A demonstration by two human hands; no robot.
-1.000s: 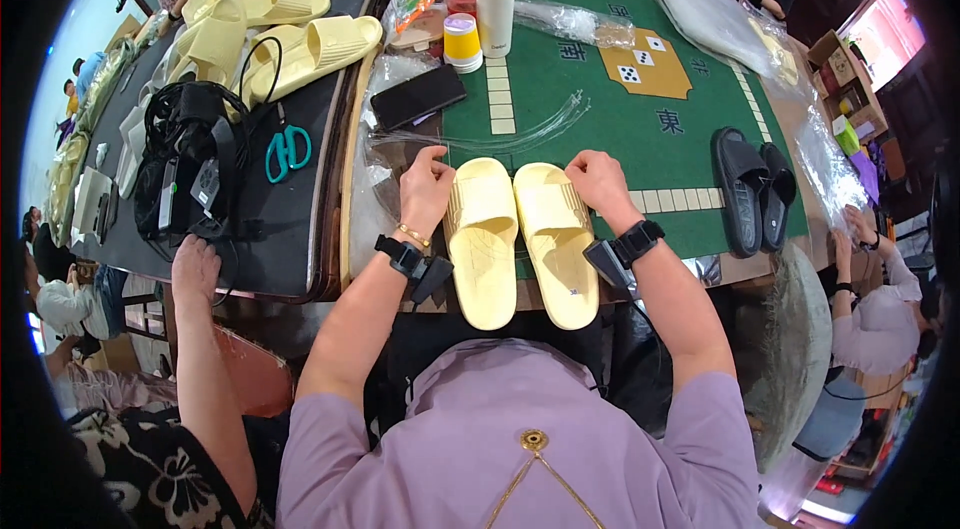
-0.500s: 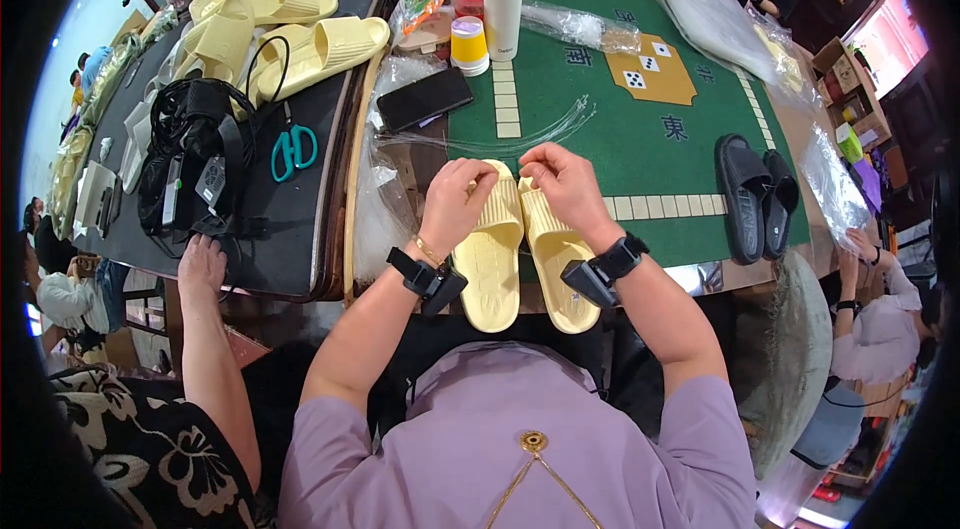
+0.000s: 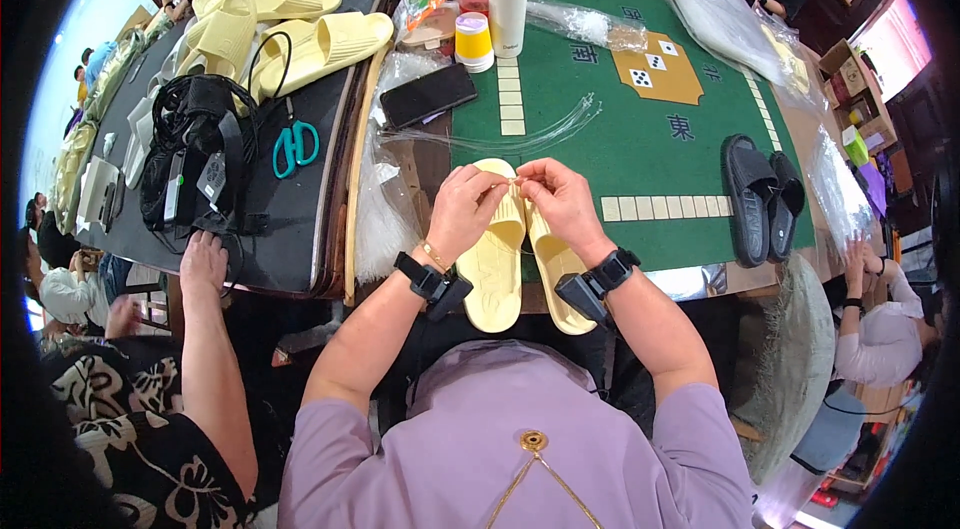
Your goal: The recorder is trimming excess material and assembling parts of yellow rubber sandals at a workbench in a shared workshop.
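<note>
Pinched between both grips at the toe ends, the pair of pale yellow slippers (image 3: 520,249) is held sole to sole, heels toward the body and resting on the near edge of the green surface (image 3: 640,149), so the two stay aligned. Left hand (image 3: 465,209) and right hand (image 3: 560,199) are closed together, fingertips meeting over the toes; what thin item is nipped there cannot be told. Clear plastic strips (image 3: 520,134) lie just beyond the grip, within reach. Dark slippers (image 3: 760,194) sit well to the right, scissors (image 3: 295,144) well to the left.
</note>
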